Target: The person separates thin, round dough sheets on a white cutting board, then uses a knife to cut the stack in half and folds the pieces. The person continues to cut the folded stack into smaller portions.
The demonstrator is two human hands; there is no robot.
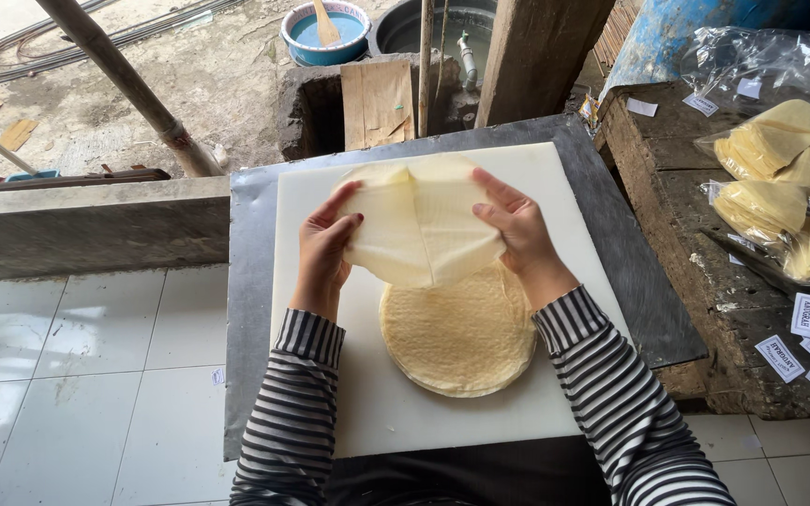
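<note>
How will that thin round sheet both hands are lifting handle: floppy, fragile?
Likely floppy: the sheet folds and drapes between the left hand and right hand. Probably light, since fingertips alone hold it. Possibly tear-prone or clingy, being very thin and peeled off the stack on the white board.

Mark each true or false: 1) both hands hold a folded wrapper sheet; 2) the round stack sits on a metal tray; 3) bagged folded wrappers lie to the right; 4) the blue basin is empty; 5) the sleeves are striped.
1) Both the left hand and the right hand grip the pale folded wrapper sheet. True.
2) The round stack sits on a metal tray. False: it lies on a white cutting board.
3) Bagged folded wrappers lie on the wooden bench to the right. True.
4) The blue basin is empty. False: a wooden spatula rests in it.
5) The sleeves are striped. True.
</note>
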